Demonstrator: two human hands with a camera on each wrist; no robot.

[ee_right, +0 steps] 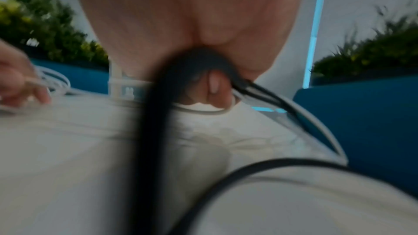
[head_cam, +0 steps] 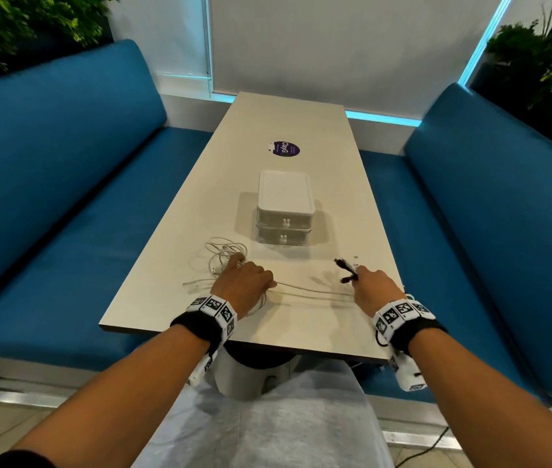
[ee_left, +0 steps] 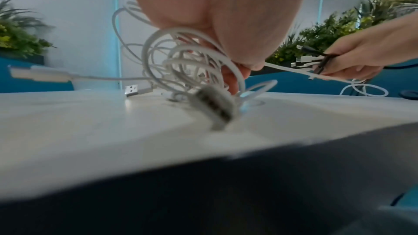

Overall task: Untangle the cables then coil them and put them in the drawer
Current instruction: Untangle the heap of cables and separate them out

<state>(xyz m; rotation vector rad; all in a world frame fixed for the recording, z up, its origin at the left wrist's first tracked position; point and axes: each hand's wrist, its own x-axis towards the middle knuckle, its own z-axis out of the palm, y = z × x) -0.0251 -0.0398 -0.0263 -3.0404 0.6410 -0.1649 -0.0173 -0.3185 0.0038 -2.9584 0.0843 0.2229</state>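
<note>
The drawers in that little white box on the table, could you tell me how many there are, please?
2. The top drawer and the bottom drawer sit stacked in the white box mid-table, beyond both hands; each is shut and has a small knob at the front.

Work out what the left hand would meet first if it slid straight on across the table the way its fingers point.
Probably the white cable tangle that the left hand already holds; past it the table looks free.

Pale rectangular table (head_cam: pixel 200 211) | bearing: white two-drawer box (head_cam: pixel 284 197) mid-table; purple round sticker (head_cam: pixel 286 148) beyond; tangled white cables (head_cam: pixel 224 258) near front-left
</note>
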